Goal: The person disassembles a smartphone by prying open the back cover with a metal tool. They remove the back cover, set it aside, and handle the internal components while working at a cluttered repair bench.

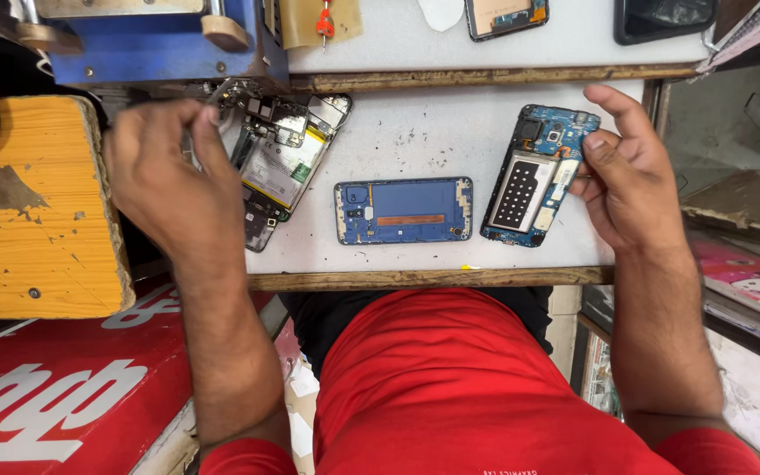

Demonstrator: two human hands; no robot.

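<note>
White bench under you: your right hand pinches the fragile blue phone frame by its edge; your left hand, fingers clenched, works the opened phone.

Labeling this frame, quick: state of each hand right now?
Left hand: fingers pinched shut over the opened phone; what it grips cannot be told.
Right hand: closed on the edge of the blue phone frame, thumb on top.

Blue phone frame – blue circuit board – yellow wooden block.
</note>
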